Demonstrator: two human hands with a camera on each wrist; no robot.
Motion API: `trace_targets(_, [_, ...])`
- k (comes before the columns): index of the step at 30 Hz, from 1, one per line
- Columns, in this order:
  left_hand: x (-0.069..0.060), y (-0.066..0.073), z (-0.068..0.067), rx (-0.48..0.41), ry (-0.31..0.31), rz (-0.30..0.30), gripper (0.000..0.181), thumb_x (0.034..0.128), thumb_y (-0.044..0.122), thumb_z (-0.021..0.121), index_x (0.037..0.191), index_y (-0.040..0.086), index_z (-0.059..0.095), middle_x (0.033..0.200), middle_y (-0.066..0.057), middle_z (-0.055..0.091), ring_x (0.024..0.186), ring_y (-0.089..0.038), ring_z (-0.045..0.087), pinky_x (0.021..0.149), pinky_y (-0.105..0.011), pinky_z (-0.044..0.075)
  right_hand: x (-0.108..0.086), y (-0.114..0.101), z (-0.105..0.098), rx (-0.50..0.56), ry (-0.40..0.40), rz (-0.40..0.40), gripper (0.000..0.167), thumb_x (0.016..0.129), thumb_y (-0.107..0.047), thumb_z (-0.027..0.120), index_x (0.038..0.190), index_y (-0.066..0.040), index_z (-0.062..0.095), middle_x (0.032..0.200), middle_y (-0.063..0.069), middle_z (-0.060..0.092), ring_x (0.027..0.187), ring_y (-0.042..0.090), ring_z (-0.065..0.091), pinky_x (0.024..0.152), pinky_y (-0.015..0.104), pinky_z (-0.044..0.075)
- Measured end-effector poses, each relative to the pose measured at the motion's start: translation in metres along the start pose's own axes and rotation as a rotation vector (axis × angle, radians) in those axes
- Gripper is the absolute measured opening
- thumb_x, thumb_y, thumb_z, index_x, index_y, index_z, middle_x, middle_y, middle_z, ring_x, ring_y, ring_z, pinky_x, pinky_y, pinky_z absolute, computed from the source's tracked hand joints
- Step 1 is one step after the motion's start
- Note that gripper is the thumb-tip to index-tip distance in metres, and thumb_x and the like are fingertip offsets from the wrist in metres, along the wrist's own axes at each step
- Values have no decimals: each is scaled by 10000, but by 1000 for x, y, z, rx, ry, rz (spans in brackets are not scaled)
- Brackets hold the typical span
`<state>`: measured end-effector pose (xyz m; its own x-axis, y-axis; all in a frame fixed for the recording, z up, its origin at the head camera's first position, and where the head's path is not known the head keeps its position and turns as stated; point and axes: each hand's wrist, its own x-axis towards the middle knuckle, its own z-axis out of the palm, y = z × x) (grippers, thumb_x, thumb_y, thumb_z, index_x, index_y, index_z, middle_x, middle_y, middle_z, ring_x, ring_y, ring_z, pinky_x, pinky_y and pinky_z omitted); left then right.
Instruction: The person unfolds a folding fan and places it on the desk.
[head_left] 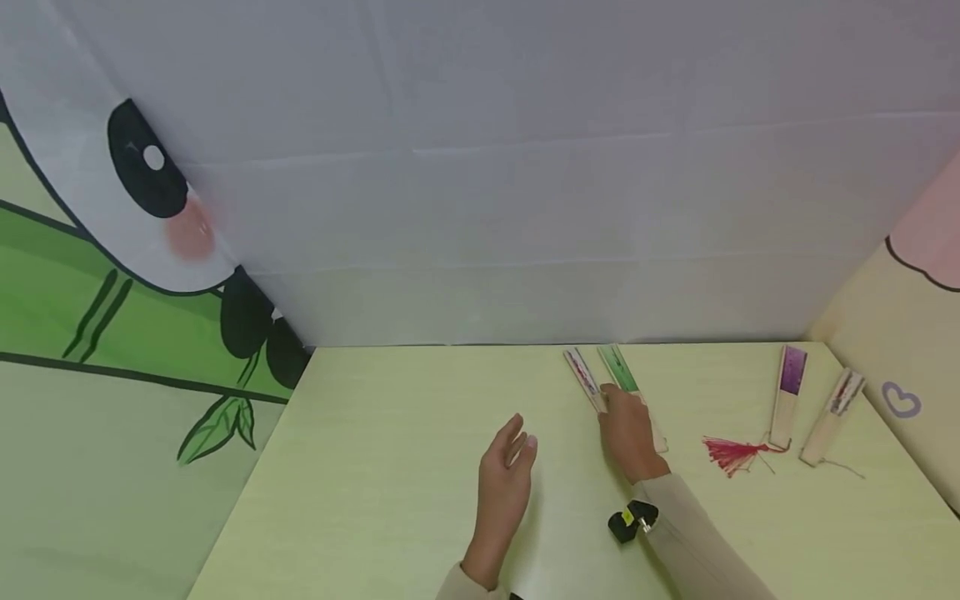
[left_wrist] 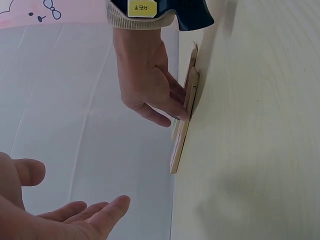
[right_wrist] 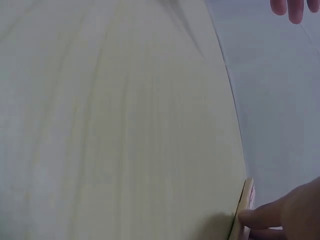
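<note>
My right hand (head_left: 630, 433) pinches a folded fan (head_left: 582, 375) with a red-and-white patterned end, lying on the table. In the right wrist view the thumb presses one edge of this fan (right_wrist: 244, 205), and a finger is partly hidden behind it. Beside it, to the right, lies a second folded fan (head_left: 617, 368) with a green end, its middle covered by the hand. Left of both, my left hand (head_left: 504, 483) hovers over the table with fingers extended, touching nothing. The left wrist view also shows those extended fingers (left_wrist: 107, 214).
On the right side of the table (head_left: 390, 467) lie a folded fan with a purple end (head_left: 792, 371) and a red tassel (head_left: 733, 455), and another with a dark patterned band (head_left: 845, 392) and a thin cord. A pale wall (head_left: 480, 208) rises behind the table's back edge.
</note>
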<state>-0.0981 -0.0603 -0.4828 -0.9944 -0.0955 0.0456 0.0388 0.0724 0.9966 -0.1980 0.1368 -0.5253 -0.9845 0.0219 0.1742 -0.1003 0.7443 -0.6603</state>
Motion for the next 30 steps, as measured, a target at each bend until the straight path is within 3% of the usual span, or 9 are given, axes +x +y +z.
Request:
trace_targets(5, [1, -1, 2, 6, 2, -4, 497, 1104, 212, 568, 1520, -49, 493, 1555, -271, 503, 1386, -428, 558, 1122, -521, 498, 1, 0, 0, 59, -21, 9, 438, 898, 105, 687, 1327, 151, 612, 1145, 315, 719, 1031, 455, 711, 847, 586, 591])
trace_targets(12, [0, -3, 6, -41, 19, -42, 484, 1083, 186, 601, 1502, -44, 524, 1533, -266, 532, 1355, -411, 591, 1106, -493, 522, -6, -9, -1, 126, -52, 110, 294, 876, 55, 702, 1161, 114, 736, 977, 223, 761, 844, 337, 731, 695, 447, 597])
trace_targets(19, [3, -7, 9, -99, 54, -79, 477, 1045, 95, 647, 1479, -70, 539, 1490, -274, 570, 1275, -374, 654, 1006, -386, 593, -26, -28, -6, 266, -74, 144, 249, 868, 10, 782, 1114, 49, 771, 929, 147, 773, 798, 268, 749, 651, 351, 574])
trace_targets(26, [4, -9, 9, -205, 56, -111, 480, 1034, 18, 633, 1471, -131, 503, 1454, -321, 575, 1234, -421, 662, 925, -401, 632, -49, -53, -17, 386, -110, 139, 267, 867, 18, 818, 1130, 29, 772, 953, 130, 769, 840, 278, 765, 680, 350, 614])
trace_targets(30, [4, -10, 10, -248, 54, -155, 439, 1024, 19, 656, 1423, -134, 555, 1367, -289, 642, 1122, -338, 719, 873, -368, 646, -61, -65, -22, 460, -139, 154, 269, 869, 34, 822, 1133, 25, 770, 935, 103, 755, 835, 249, 753, 661, 319, 603])
